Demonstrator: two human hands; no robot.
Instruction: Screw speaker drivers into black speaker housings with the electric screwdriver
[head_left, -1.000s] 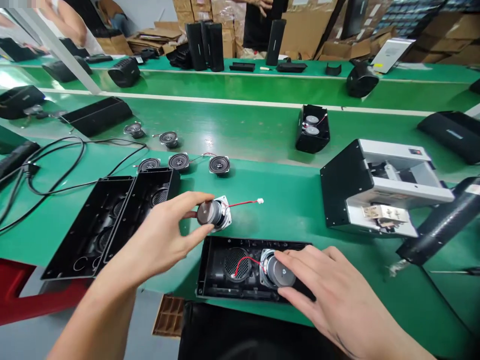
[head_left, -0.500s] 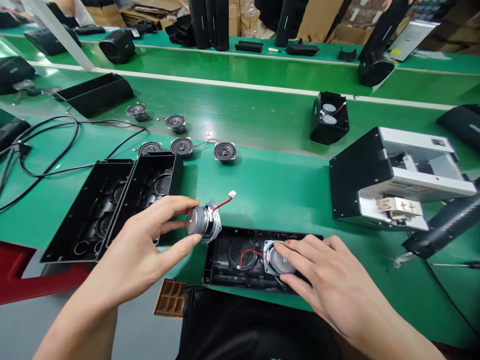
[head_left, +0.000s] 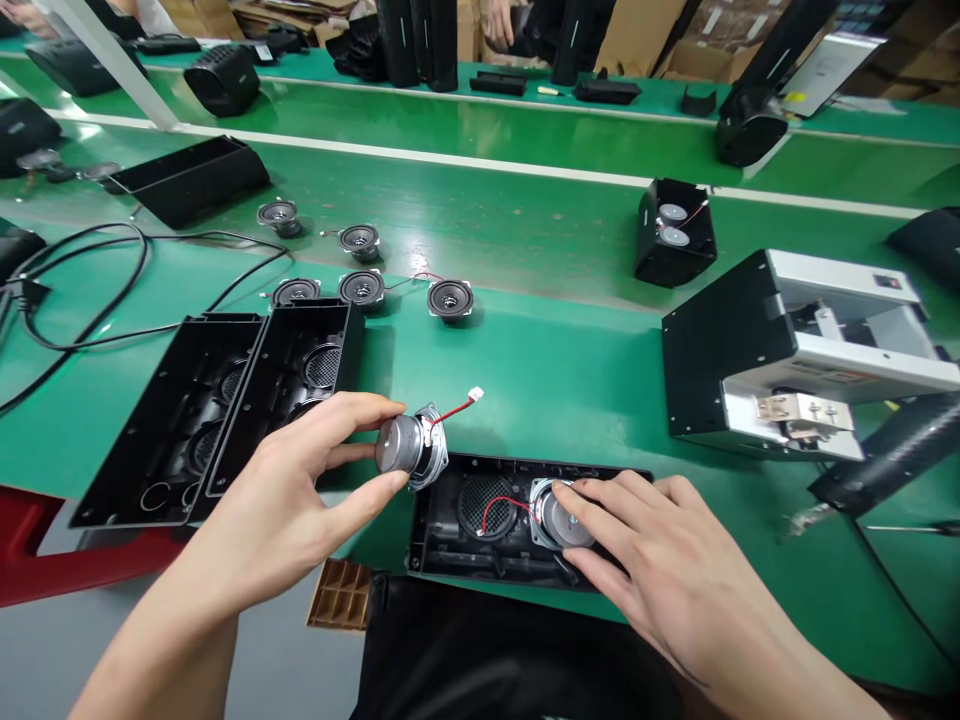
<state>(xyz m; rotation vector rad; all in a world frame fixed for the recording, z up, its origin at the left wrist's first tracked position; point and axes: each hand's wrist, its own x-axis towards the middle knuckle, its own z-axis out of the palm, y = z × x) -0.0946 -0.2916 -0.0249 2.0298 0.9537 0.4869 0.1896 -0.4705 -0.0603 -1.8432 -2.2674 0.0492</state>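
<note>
My left hand (head_left: 315, 490) pinches a small round speaker driver (head_left: 400, 445) by its magnet, tilted on its side above the left end of a black speaker housing (head_left: 450, 568). A red lead with a white plug (head_left: 475, 394) sticks up from this driver. My right hand (head_left: 637, 530) grips a second speaker driver (head_left: 555, 515), which sits magnet up in the right part of the housing; the fingers partly cover it. Its red wire (head_left: 491, 503) curls over the open round grille (head_left: 480, 490) at the left.
Two more black housings (head_left: 161, 430) lie at the left, with several loose speaker drivers (head_left: 450, 298) behind them. A silver and black machine (head_left: 795, 360) stands at the right. Black cable (head_left: 142, 260) loops at the far left. A co-worker's hand (head_left: 499, 22) shows across the bench.
My left hand and its driver have shifted slightly right. My right hand stays on the seated driver. The small open box on the belt has moved right in view, and a co-worker's hand has appeared.
</note>
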